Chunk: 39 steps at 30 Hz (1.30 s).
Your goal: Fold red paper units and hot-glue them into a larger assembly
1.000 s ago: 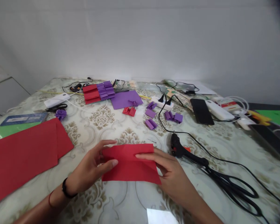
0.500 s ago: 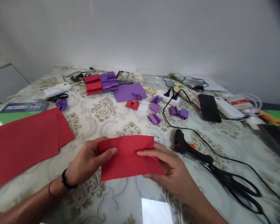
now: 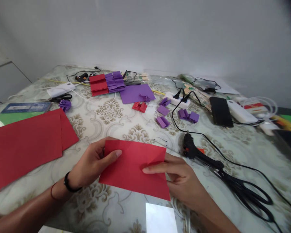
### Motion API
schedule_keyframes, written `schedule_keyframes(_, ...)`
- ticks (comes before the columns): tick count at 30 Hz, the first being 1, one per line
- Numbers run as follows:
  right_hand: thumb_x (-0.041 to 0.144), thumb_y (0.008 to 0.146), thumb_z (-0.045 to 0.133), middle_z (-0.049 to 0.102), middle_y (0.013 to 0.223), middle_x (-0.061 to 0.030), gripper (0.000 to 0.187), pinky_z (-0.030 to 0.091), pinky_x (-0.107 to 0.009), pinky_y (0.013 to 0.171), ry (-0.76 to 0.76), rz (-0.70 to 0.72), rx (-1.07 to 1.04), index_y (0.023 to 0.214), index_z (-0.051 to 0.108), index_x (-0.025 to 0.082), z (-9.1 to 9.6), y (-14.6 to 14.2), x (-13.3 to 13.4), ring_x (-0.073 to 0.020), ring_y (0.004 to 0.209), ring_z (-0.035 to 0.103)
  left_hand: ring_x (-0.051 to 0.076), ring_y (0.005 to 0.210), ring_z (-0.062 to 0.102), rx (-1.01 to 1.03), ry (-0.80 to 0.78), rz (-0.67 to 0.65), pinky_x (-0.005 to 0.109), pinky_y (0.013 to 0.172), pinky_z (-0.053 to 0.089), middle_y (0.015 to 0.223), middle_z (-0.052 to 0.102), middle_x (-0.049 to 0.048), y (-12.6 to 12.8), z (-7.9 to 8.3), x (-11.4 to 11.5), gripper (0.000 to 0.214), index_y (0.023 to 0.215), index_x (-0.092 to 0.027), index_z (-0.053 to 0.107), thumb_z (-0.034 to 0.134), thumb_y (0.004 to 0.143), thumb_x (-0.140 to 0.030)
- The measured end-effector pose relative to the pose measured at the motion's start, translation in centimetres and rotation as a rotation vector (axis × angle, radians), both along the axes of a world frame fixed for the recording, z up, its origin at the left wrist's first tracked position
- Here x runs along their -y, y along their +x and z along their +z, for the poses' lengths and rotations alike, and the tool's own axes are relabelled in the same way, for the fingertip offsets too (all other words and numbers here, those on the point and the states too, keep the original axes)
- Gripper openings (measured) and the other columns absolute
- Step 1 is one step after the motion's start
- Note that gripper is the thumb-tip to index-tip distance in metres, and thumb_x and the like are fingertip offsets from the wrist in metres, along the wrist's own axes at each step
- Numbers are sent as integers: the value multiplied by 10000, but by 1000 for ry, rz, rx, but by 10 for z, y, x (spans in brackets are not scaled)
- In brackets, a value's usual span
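Both my hands hold a small red paper sheet [image 3: 132, 166] just above the patterned table [image 3: 106, 197]. My left hand [image 3: 93, 163] pinches its left edge, thumb on top. My right hand [image 3: 177, 176] grips its right side, index finger across the face and the other fingers underneath. The sheet shows a faint crease and tilts down to the right. A black glue gun [image 3: 196, 153] lies just right of my right hand.
Large red sheets [image 3: 24, 142] lie at the left. Folded purple pieces [image 3: 163, 121], a red folded piece [image 3: 140, 106], a purple sheet [image 3: 135, 93] and a red and purple stack [image 3: 106, 83] sit farther back. A power strip [image 3: 176, 100], phone [image 3: 220, 111], scissors [image 3: 60, 97] and cables [image 3: 247, 191] surround them.
The red sheet has been lifted off the table and opened out flatter, now tilting down to the right. Both hands kept their grip; the view shifted slightly.
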State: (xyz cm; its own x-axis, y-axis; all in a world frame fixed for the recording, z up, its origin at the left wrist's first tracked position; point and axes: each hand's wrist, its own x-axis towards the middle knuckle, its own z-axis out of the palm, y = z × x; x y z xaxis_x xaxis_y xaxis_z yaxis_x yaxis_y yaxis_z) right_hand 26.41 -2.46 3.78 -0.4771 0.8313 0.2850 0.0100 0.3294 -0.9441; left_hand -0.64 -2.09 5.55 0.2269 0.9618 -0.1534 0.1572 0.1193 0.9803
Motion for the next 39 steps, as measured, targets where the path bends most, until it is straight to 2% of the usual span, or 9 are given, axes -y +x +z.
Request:
schedule_keyframes(4,278,947,815,832,1145,-34,235,659,-313,868,-8,8,17,1147,851,396,4,1,-1,-203,1005,803,109,442,436,-91,118,108,194,387,344,577,500,-86,-2,2,2,597,1474,-263,538,718,956,-498)
schedule_keyframes(7,349,938,822,847,929,-27,105,644,-264,698,39,-144,54,1022,885,354,9,3,-1,-179,787,791,136,544,573,74,113,61,233,497,510,793,668,-16,-10,2,6,675,1601,-354,354,606,1027,-603)
schedule_keyframes(9,410,907,843,832,811,-30,97,596,-244,569,55,-291,105,931,895,333,13,5,-1,-174,670,754,197,794,720,182,117,-54,320,709,634,1163,726,77,-15,3,8,697,1591,-413,365,569,1000,-720)
schedule_keyframes(12,435,866,873,818,755,-41,120,558,-235,510,25,-400,118,858,895,317,16,9,-3,-181,636,737,296,1107,743,109,176,-249,411,939,642,1448,645,121,-20,6,8,881,1573,-402,455,777,826,-743)
schedule_keyframes(16,377,878,872,823,854,-46,82,611,-220,639,-37,-235,18,926,895,315,18,10,-5,-172,746,771,258,1172,744,-218,419,-335,331,1001,606,1308,774,43,-16,12,4,549,1393,-388,707,881,874,-432)
schedule_keyframes(23,338,853,908,816,1132,-47,255,636,-176,782,-202,-37,-123,1100,870,384,14,2,1,-165,990,802,149,959,820,-134,602,-251,171,818,613,1186,842,-6,-6,18,0,366,1325,-431,761,773,985,-293)
schedule_keyframes(31,265,866,882,832,925,-12,141,614,-122,690,-118,-187,-71,959,894,371,23,-1,2,-119,810,791,204,886,808,-87,505,-245,253,784,637,1090,859,38,-7,17,6,282,1241,-418,810,779,962,-449)
schedule_keyframes(36,174,856,845,836,878,14,230,636,-158,723,-118,-270,-51,936,892,384,26,-3,4,-138,805,796,214,835,791,-91,490,-148,297,809,636,972,859,42,-4,19,8,182,1123,-390,864,800,953,-380)
schedule_keyframes(39,158,881,806,836,893,13,240,640,-168,705,-102,-315,-50,928,891,377,28,-7,5,-146,810,799,170,709,758,-129,497,-73,246,710,611,844,847,21,0,20,9,126,1022,-332,883,853,901,-345)
